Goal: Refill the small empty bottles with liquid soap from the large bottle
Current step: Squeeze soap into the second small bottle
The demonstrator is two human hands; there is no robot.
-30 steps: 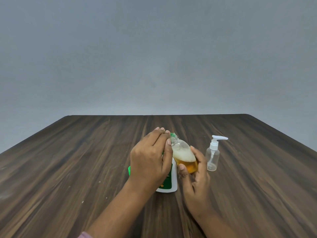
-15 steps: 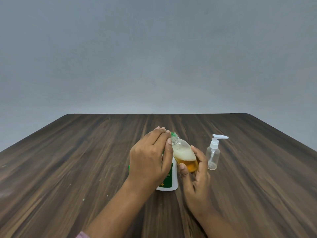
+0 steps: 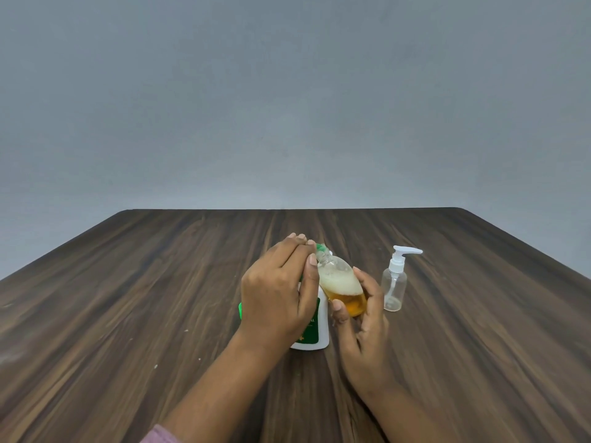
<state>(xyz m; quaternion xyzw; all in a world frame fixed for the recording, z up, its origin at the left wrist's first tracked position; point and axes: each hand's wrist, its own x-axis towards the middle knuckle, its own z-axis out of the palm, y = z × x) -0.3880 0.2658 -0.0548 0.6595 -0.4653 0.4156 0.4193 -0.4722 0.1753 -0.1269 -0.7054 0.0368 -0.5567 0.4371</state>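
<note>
My left hand (image 3: 275, 298) grips the large white bottle (image 3: 315, 330) with the green label, whose base rests on the table. Most of that bottle is hidden behind the hand. Its green nozzle (image 3: 321, 249) meets the neck of a small clear bottle (image 3: 343, 289). My right hand (image 3: 361, 318) holds this small bottle from below, tilted to the left. It has amber soap at the bottom and white foam above. A second small clear bottle (image 3: 395, 282) with a white pump stands upright and empty, just right of my right hand.
The dark wooden table (image 3: 128, 314) stretches out on all sides, its far edge against a grey wall. A small green piece (image 3: 240, 310) peeks out left of my left hand; I cannot tell what it is. Tiny white specks lie at front left.
</note>
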